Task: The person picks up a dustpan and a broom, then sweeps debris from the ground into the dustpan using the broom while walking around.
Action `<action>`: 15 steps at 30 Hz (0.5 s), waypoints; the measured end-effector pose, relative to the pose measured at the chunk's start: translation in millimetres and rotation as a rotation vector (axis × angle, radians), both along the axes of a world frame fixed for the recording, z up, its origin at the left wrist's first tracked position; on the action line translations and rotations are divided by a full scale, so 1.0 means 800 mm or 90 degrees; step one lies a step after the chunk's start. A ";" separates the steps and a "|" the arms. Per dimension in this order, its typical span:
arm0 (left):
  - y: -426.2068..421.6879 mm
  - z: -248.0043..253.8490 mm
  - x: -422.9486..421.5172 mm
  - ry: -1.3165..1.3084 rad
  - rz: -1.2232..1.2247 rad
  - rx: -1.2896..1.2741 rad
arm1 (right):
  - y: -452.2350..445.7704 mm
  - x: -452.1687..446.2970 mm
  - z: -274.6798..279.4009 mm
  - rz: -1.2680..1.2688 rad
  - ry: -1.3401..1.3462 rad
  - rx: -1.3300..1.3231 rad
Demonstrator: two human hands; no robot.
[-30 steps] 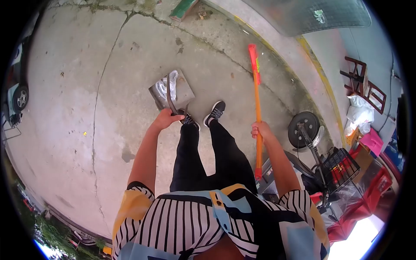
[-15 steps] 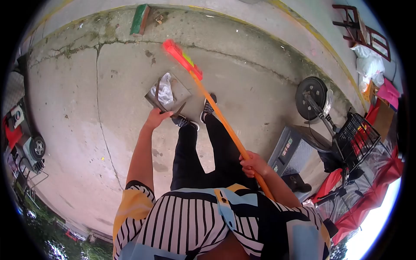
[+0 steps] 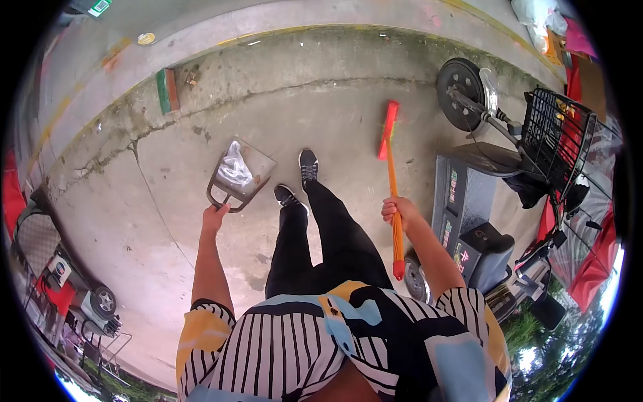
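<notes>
Now that the broom has swung right, away from the plastic in the dustpan left of the shoes, sweeping looks paused. The left hand clasps the dustpan tightly, the right hand the broom.

Dustpan: grey, shallow, dark handle at the near end; crumpled, shiny whitish plastic lies in it. Broom: red head at far end, orange stick running nearly straight back, well apart to the dustpan's right.
</notes>
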State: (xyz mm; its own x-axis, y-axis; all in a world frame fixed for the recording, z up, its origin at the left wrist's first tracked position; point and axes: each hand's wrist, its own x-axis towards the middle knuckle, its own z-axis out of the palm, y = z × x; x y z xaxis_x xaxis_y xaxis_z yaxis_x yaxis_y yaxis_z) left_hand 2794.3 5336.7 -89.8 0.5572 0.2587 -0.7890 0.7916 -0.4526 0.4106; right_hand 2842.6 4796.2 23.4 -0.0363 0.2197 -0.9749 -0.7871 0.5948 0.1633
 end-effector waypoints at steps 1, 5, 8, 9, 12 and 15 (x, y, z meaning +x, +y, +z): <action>0.002 0.001 0.002 0.001 -0.016 0.005 | 0.027 -0.006 0.006 -0.013 -0.013 0.054; 0.004 -0.009 -0.006 0.020 -0.026 -0.019 | 0.094 -0.055 0.043 0.050 -0.107 0.176; -0.008 0.002 0.003 -0.028 -0.002 -0.012 | 0.097 -0.050 0.099 0.143 -0.177 0.167; -0.011 -0.001 0.002 -0.025 0.006 -0.014 | 0.090 -0.053 0.110 0.133 -0.193 0.161; -0.027 -0.007 0.020 -0.034 0.012 -0.018 | 0.050 -0.049 0.132 0.109 -0.229 0.026; -0.052 -0.002 0.049 -0.053 -0.025 0.015 | -0.008 -0.015 0.110 0.079 -0.230 -0.133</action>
State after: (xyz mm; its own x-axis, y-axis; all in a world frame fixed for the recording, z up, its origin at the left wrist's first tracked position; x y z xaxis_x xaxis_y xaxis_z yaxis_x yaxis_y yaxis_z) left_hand 2833.3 5295.3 -91.4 0.6311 0.2526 -0.7335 0.7362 -0.4928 0.4638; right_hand 2830.8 4789.8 111.1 0.3023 0.0314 -0.9527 -0.8392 0.4828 -0.2504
